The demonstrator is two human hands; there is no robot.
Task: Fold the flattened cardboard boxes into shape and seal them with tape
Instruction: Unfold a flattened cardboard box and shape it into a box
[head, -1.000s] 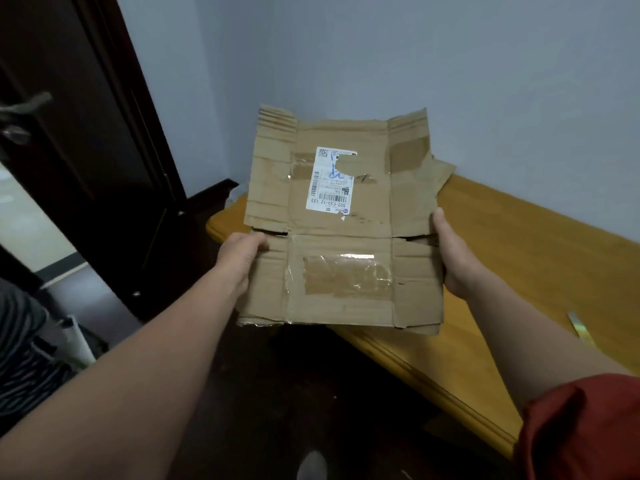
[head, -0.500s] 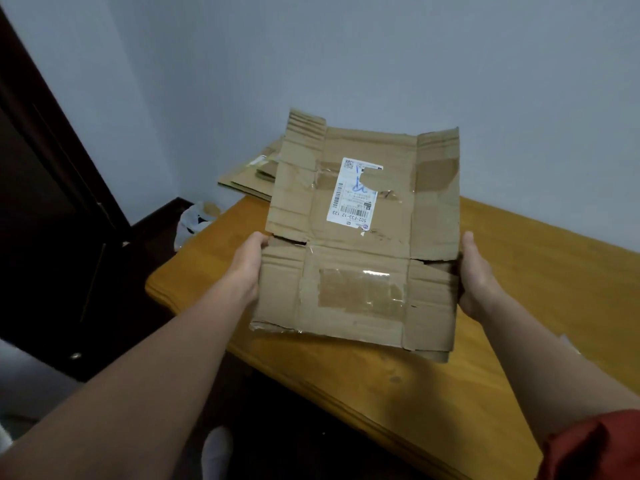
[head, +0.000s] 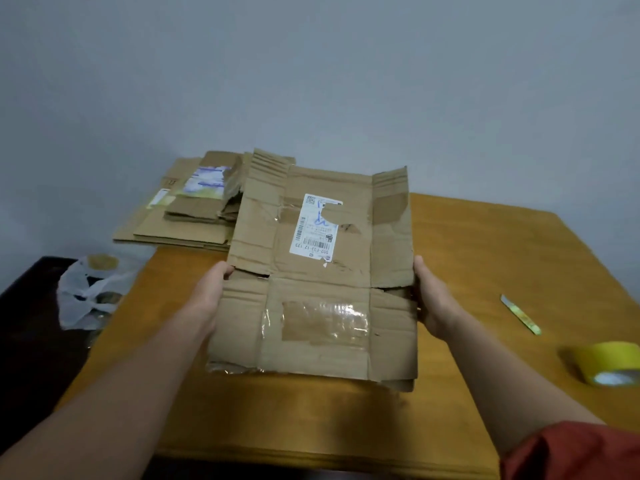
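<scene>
While your left hand [head: 207, 299] and right hand [head: 433, 299] grasp its side edges, the flattened box [head: 322, 271] stands mid-frame above the table [head: 485, 254]; tape roll [head: 609, 363] lies lower right.

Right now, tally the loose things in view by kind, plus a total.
Flattened brown cardboard box, held up: 1
Stack of flattened brown cardboard behind it: 1 (sheets cannot be counted)
Yellow tape roll: 1
Thin yellow-green flat strip: 1
Crumpled white plastic bag: 1
Total: 5
</scene>
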